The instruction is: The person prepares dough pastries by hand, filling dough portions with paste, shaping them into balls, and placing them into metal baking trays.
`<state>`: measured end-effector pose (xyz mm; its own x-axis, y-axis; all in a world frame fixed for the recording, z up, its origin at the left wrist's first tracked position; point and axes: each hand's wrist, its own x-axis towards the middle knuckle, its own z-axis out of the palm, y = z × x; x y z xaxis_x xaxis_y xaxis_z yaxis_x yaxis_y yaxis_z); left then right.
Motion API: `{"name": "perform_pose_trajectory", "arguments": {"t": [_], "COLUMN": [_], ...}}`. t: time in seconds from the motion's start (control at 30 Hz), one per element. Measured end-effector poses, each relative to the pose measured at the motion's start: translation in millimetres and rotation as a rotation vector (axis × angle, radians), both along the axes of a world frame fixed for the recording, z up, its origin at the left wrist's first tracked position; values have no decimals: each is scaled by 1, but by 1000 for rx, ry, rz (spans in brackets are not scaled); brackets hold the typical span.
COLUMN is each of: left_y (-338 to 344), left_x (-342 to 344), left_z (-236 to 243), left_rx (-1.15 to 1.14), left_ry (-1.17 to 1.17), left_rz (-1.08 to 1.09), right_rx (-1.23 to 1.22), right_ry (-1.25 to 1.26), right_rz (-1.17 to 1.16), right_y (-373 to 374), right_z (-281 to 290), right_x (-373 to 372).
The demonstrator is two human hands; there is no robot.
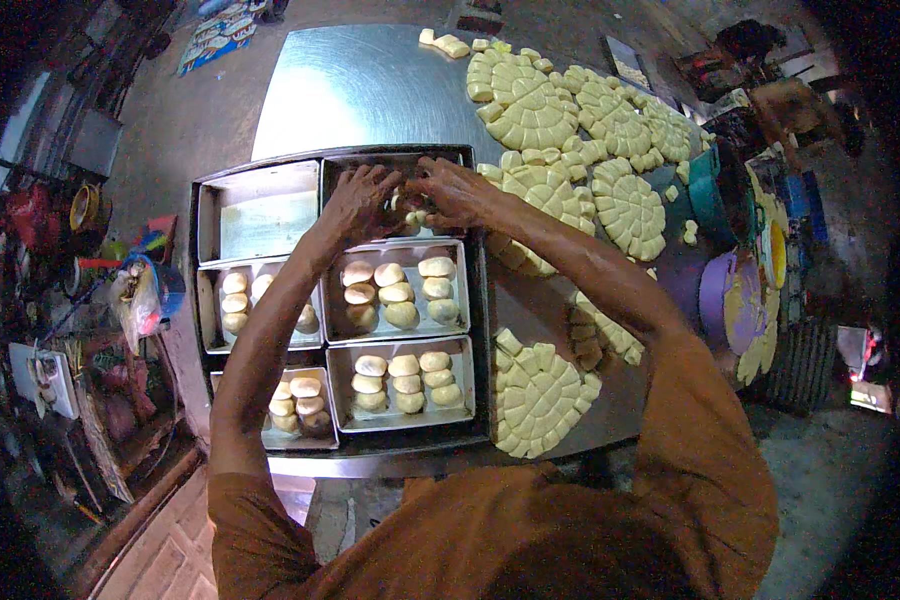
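Reaching up from the lower edge, both bare arms converge at the upper centre of the frame. The left hand comes in from the lower left, knuckles up and fingers bent; the right hand slants in from the right, its fingers curled toward the left one. A narrow gap separates them, and small pale-cream dough pieces show there, low over the rectangular metal pan at the upper right of a large black-rimmed tray. Fingertips are partly hidden and dark, so I cannot tell how tightly either hand closes on the dough.

The tray fills the centre-left of the frame and holds six rectangular silvery pans. Smooth, rounded cream dough balls sit in rows in the middle and lower pans, the left ones partly covered by the left forearm. Under the tray lies a shiny steel table, and along its right half spread flat, pale-yellow dough rounds scored into segments. At the right of the frame stand a green plastic tub and a purple plastic basin; grey floor shows at upper left.
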<state>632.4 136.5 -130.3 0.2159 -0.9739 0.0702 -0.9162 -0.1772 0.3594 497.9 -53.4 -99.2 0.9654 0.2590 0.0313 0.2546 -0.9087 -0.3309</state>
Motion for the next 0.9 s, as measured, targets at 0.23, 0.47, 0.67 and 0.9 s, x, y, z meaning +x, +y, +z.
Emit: {"name": "perform_pose_trajectory", "arguments": {"t": [0.23, 0.47, 0.67, 0.9], "left_y": [5, 25, 39, 35], "left_x": [0, 16, 27, 24], "left_z": [7, 40, 29, 27], "left_rx": [-49, -5, -45, -49], "left_ry": [-24, 2, -71, -141], "left_rz": [-33, -29, -102, -71], "right_rx": [-22, -155, 132, 20], "right_ry": [85, 131, 66, -150], "right_rz": [-66, -92, -147, -229], "right_y": [7, 23, 50, 58], "right_z": [19, 30, 27, 10], "right_x": [-12, -6, 14, 1]}}
